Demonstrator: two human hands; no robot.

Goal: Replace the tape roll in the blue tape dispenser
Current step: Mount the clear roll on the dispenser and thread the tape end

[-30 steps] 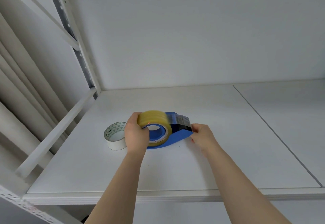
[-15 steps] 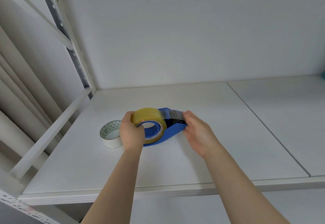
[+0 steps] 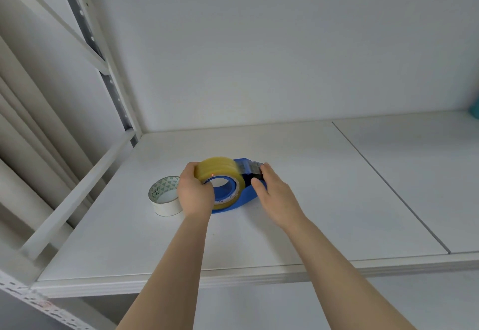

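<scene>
The blue tape dispenser (image 3: pixel 243 197) lies on the white shelf (image 3: pixel 324 200) with a yellowish clear tape roll (image 3: pixel 220 170) seated on its blue hub. My left hand (image 3: pixel 195 192) grips the left side of that roll. My right hand (image 3: pixel 272 192) rests against the dispenser's right end, fingers loosely spread over the cutter, where a strip of tape stretches from the roll. A white tape roll (image 3: pixel 164 198) with a green triangle pattern inside its core stands just left of my left hand.
The shelf has a seam (image 3: pixel 388 187) running front to back on the right. A white crossbar (image 3: pixel 77 192) and a perforated upright (image 3: pixel 103 75) bound the left side. The back wall is close behind. A teal object (image 3: pixel 474 108) peeks in at the right edge.
My right hand has moved from pinching the tape end at the cutter to lying over the dispenser's right end with the fingers loosened. My left hand keeps its grip on the roll.
</scene>
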